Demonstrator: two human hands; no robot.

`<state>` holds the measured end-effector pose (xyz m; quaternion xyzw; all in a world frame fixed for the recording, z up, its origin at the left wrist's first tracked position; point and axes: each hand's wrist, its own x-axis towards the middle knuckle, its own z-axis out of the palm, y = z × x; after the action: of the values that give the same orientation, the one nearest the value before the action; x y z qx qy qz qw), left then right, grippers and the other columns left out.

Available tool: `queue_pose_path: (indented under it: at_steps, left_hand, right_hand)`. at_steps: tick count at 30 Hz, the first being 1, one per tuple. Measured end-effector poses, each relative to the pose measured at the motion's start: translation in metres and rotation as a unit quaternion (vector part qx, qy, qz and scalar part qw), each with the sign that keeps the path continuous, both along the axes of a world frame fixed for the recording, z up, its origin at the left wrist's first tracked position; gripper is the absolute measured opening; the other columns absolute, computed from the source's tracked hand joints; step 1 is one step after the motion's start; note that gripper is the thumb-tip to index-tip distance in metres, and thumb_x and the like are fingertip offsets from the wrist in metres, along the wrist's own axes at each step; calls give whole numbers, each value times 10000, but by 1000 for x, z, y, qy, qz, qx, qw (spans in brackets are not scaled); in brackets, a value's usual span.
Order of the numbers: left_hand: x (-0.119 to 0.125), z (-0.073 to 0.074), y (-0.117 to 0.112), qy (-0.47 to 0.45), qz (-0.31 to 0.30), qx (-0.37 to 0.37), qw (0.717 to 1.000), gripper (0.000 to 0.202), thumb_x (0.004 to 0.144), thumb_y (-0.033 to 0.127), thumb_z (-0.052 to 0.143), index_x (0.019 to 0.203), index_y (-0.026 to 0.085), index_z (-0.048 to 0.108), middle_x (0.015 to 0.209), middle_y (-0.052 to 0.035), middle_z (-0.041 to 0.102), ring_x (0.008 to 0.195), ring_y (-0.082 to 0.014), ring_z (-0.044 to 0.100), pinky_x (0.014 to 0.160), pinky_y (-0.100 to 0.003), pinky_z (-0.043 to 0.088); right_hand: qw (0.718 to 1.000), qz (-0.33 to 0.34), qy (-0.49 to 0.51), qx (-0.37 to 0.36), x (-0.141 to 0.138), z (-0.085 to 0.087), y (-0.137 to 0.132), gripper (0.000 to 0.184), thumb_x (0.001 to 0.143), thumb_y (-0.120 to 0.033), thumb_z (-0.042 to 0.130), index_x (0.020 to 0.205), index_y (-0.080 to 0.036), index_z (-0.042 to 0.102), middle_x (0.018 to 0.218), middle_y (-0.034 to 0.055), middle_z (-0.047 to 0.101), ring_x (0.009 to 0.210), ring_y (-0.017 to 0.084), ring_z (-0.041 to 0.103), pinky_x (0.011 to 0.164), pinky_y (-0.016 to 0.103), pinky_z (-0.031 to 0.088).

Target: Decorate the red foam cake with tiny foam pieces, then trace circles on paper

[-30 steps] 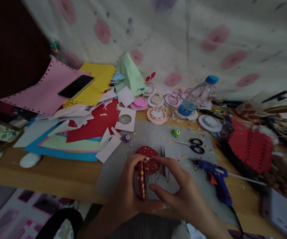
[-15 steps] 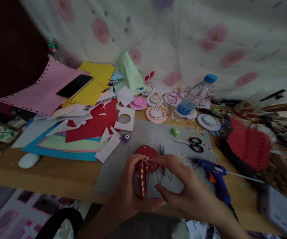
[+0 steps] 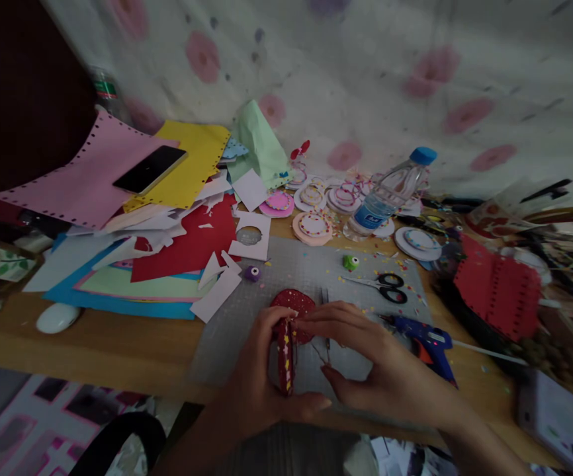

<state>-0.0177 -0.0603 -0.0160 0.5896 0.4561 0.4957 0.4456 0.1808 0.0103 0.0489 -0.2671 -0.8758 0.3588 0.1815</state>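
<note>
My left hand [image 3: 254, 380] grips a red round paper craft piece [image 3: 285, 354] edge-on, with small yellow and white dots along its rim. My right hand [image 3: 380, 360] pinches at the top of that piece with thumb and forefinger; what the fingertips hold is too small to make out. A red dotted disc [image 3: 294, 302] lies flat on the grey cutting mat [image 3: 296, 268] just behind both hands.
A blue glue gun [image 3: 428, 344] lies right of my hands, black scissors [image 3: 383, 289] beyond it. Coloured paper sheets [image 3: 167, 251] and a phone [image 3: 150, 169] pile up at left. A water bottle [image 3: 390, 192], decorated discs [image 3: 313, 227] and red perforated paper [image 3: 499, 287] stand behind and right. White mouse [image 3: 58, 317] near the wooden edge.
My right hand has slid left and closed its fingers onto the top of the red piece. My left hand keeps its grip in place.
</note>
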Motion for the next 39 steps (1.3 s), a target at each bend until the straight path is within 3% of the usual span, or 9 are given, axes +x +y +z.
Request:
queue_pose_path:
  at_steps: [13, 22, 28, 39]
  left_hand:
    - [-2, 0, 0, -12, -8, -40, 999, 834, 676, 469, 857, 1359, 395, 384, 1332, -29, 482, 1207, -300, 518, 1039, -480, 429]
    - [6, 7, -3, 12, 57, -44, 997, 600, 826, 234, 681, 1347, 342, 403, 1318, -46, 527, 1221, -262, 544, 1038, -457, 472]
    - [12, 10, -4, 12, 65, -32, 997, 540, 870, 223, 626, 1358, 300, 408, 1331, -80, 535, 1235, -274, 554, 1046, -474, 483]
    - [13, 10, -4, -6, 61, -47, 997, 563, 870, 215, 634, 1368, 349, 407, 1357, -40, 532, 1265, -291, 542, 1070, -465, 478]
  right_hand:
    - [999, 35, -2, -7, -3, 2, 7, 643, 731, 11, 582, 1316, -254, 558, 1302, 49, 644, 1266, 189, 530, 1111, 415, 397]
    - [999, 28, 19, 12, -5, -2, 6, 621, 754, -35, 632, 1325, -260, 536, 1250, 42, 659, 1242, 192, 543, 1091, 405, 411]
    - [999, 21, 19, 18, -5, -4, 4, 593, 798, -95, 666, 1347, -261, 516, 1280, 52, 633, 1257, 196, 535, 1105, 409, 402]
    - [998, -1, 32, 51, -6, -3, 2, 588, 771, -86, 678, 1318, -252, 538, 1260, 59, 646, 1222, 211, 566, 1068, 407, 442]
